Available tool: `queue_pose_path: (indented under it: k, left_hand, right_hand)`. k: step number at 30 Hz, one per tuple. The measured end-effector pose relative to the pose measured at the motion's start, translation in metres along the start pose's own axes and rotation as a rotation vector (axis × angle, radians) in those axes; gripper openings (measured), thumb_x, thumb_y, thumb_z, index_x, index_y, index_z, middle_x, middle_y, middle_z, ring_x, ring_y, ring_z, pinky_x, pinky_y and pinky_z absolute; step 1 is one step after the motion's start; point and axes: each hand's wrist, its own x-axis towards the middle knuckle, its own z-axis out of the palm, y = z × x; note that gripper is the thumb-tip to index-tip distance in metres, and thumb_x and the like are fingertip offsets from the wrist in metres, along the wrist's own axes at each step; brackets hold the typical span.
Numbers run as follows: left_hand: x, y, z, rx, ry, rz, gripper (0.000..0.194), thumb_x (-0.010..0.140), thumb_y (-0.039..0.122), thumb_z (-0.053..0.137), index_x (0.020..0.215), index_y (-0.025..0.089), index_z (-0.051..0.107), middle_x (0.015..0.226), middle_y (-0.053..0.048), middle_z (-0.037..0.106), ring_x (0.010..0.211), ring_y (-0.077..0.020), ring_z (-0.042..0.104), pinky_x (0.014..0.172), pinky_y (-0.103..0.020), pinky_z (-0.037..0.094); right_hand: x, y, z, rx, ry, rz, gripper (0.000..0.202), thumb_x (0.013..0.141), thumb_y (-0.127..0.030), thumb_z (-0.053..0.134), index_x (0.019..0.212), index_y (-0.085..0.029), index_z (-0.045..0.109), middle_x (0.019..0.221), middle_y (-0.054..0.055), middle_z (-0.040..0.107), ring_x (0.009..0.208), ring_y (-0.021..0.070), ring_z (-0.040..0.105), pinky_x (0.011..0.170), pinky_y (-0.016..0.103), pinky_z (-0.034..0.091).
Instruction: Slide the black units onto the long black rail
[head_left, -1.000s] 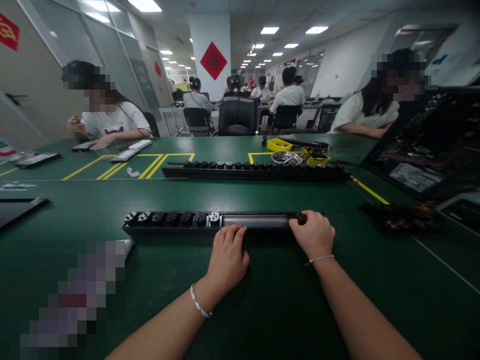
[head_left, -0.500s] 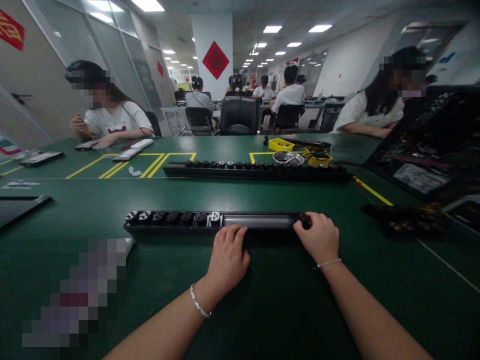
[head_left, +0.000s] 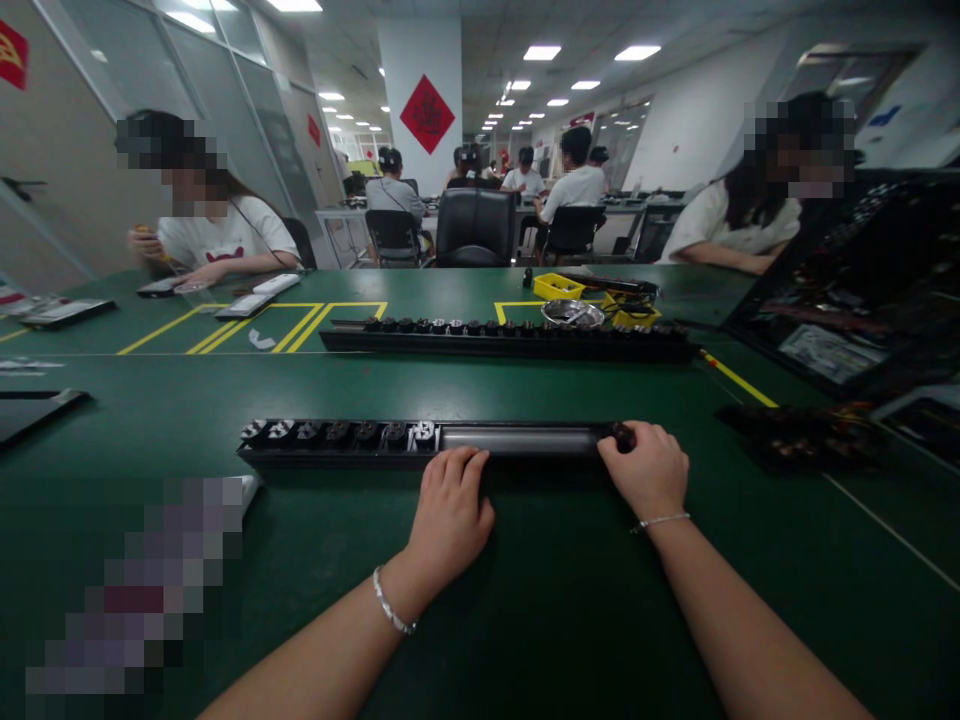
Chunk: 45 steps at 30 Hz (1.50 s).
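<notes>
A long black metal channel (head_left: pixel 337 460) lies across the green table in front of me, with several round socket modules (head_left: pixel 366 432) in its left part and a bare grey inside to their right. My left hand (head_left: pixel 452 510) rests on the channel's near edge beside the last module, its fingers bent over the rim. At the channel's right end, my right hand (head_left: pixel 651 470) pinches a small dark module (head_left: pixel 622 436) between thumb and fingers. The module's underside is hidden.
Farther back lies a second black channel (head_left: pixel 510 345) filled with modules. Behind it are yellow bins (head_left: pixel 559 287) and a metal bowl (head_left: pixel 573 314). Dark parts (head_left: pixel 810 438) lie at right, a blurred-out flat object (head_left: pixel 150 580) at left. Two people sit across the table.
My right hand has slid slightly right along the channel with the dark module in its fingers. My left hand stays on the near edge. The whole view has shifted a little.
</notes>
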Motion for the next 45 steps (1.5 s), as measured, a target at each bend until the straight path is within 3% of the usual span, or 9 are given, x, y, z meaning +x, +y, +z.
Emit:
queue_pose_path:
  k: [17,32,45]
  left_hand:
    - [0.0,0.0,0.002,-0.009,0.009,-0.004,0.053,0.075,0.015,0.053,0.128,0.018,0.047,0.124,-0.011,0.051,0.117,-0.0268,0.044,0.103,-0.048,0.036]
    - [0.0,0.0,0.001,-0.005,0.005,-0.007,0.052,0.075,0.014,0.053,0.127,0.016,0.047,0.123,-0.01,0.051,0.118,-0.0267,0.043,0.104,-0.047,0.035]
    - [0.0,-0.001,0.002,0.008,0.02,0.004,0.053,0.075,0.015,0.053,0.127,0.018,0.047,0.123,-0.01,0.052,0.117,-0.0268,0.045,0.103,-0.047,0.037]
  right_hand:
    - [0.005,0.011,0.001,-0.015,0.047,0.064,0.039,0.077,-0.04,0.044,0.099,-0.014,0.062,0.094,0.012,0.061,0.089,0.0262,0.052,0.074,0.039,0.039]
    - [0.009,0.016,-0.004,0.008,0.007,0.121,0.04,0.076,-0.044,0.045,0.098,-0.014,0.061,0.096,0.013,0.06,0.089,0.0266,0.053,0.075,0.04,0.042]
    - [0.016,0.036,-0.005,0.029,0.049,0.186,0.045,0.074,-0.042,0.046,0.103,-0.013,0.063,0.095,0.013,0.059,0.088,0.0274,0.052,0.073,0.039,0.043]
